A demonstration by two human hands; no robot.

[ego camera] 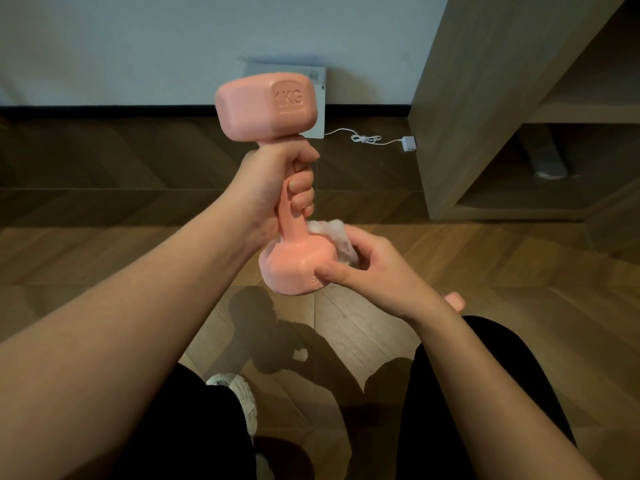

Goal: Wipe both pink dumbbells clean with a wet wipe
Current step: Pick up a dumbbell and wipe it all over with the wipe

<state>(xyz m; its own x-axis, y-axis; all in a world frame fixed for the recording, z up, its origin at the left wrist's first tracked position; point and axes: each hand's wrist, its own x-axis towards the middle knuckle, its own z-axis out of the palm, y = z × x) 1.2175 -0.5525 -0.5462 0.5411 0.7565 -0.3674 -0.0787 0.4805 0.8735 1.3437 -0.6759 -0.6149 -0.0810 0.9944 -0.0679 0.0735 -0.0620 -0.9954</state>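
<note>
Up in the air, one pink dumbbell (pixel 273 168) is standing nearly upright, its "1KG" head on top. A second pink dumbbell (pixel 455 301) is only peeking out behind the right wrist, low by the floor (pixel 121 202). One crumpled white wet wipe (pixel 337 237) is in view. The left hand (pixel 277 181) is wrapping tightly around the handle. The right hand (pixel 374 268) is curling closed, pinching the wipe against the lower head, thumb pressing on that head's near face.
</note>
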